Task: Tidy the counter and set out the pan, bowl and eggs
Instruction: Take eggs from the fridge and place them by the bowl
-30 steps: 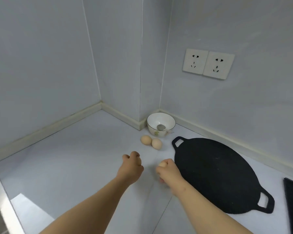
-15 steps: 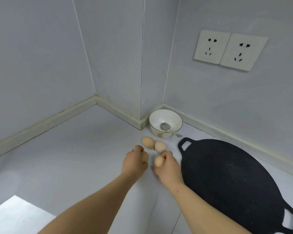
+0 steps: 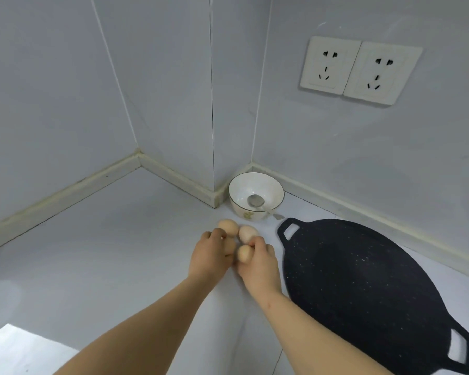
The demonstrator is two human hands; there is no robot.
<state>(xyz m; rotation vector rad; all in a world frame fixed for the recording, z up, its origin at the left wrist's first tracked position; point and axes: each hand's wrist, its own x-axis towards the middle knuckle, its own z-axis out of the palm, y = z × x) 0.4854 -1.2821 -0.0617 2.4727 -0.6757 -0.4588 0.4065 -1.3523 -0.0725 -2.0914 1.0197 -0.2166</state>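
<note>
Now, our left hand (image 3: 211,257): fingers curled round an egg. Only a slice of this left-hand egg (image 3: 230,246) shows past the knuckles.
Our right hand (image 3: 260,265): thumb and fingers pinch the right-hand egg (image 3: 244,253), whose rounded end faces the left hand.
Both hands: side by side, knuckles almost touching, low over the grey counter (image 3: 92,253). We cannot tell whether either held egg rests on it.
Left loose egg (image 3: 228,226): lies on the counter just beyond our left fingertips.
Right loose egg (image 3: 247,234): lies beside the other, touching it or nearly so. Our right fingertips sit right at its near side, though we cannot tell if they touch it.
Bowl (image 3: 241,185): white and upright, tucked into the wall corner just behind the loose eggs.
Spoon (image 3: 256,200): metal, with its head down inside the bowl and its handle over the rim toward the pan.
Pan (image 3: 363,288): black, flat and speckled, with a loop handle at each end. It lies on the counter just right of our right hand, its far handle near the bowl.
Sockets (image 3: 331,64): two white outlets side by side on the wall above the pan.
</note>
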